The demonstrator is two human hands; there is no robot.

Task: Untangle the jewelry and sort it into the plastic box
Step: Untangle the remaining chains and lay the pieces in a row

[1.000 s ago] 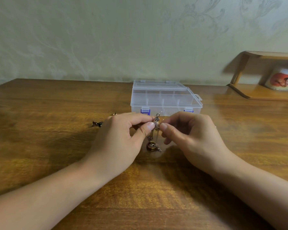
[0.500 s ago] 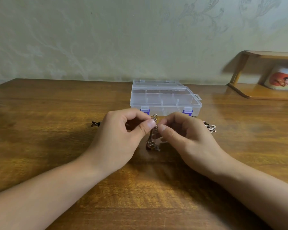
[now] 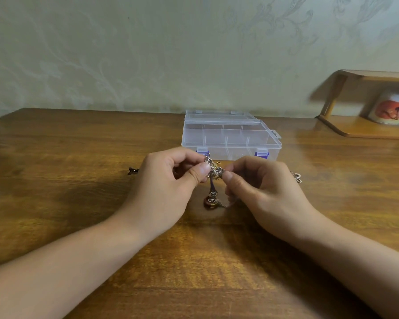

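From the head view, we see our left hand (image 3: 168, 180) and right hand (image 3: 260, 187) both pinching the tangled cluster of silver and gold metal jewelry (image 3: 213, 169) between thumb and curled fingers, held just above the brown wooden table (image 3: 78, 180) in front of the clear plastic compartment box with purple latches (image 3: 230, 137). A round reddish pendant (image 3: 210, 201) hangs below the knot on a thin chain and rests on or just over the table.

Compared with a second ago, the knot now sits more spread between our thumbs: a gold piece has fanned out sideways where earlier the cluster stood as one narrow upright bundle. Our right hand has also shifted, so a small silver charm (image 3: 296, 177) on the table beyond it has come into sight. We judge the untangling has started to loosen but nothing is free yet.

The box lid looks closed, so it must be opened before sorting. A small dark piece (image 3: 132, 170) lies apart to the left.
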